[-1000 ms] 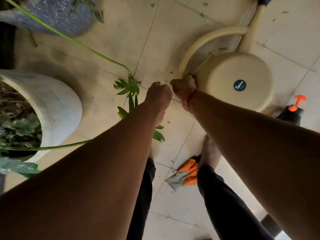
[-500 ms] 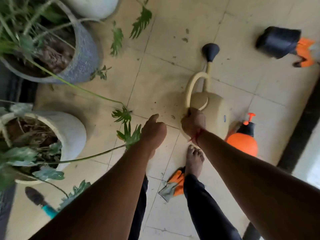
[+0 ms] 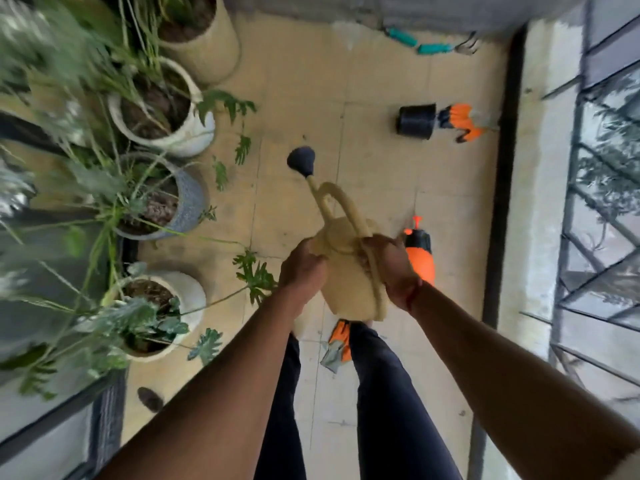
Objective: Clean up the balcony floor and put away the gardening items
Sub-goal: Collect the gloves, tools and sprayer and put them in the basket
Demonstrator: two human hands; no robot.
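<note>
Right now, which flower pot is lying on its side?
The small black pot next to an orange glove, out on the open floor. It is tipped over, while the other pots stand upright in a row with plants in them.

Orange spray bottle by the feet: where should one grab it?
By the black neck, from above. The orange spray bottle stands upright, and that neck is narrower than its round body. The watering can, held by the left hand and right hand, looks close beside it.
</note>
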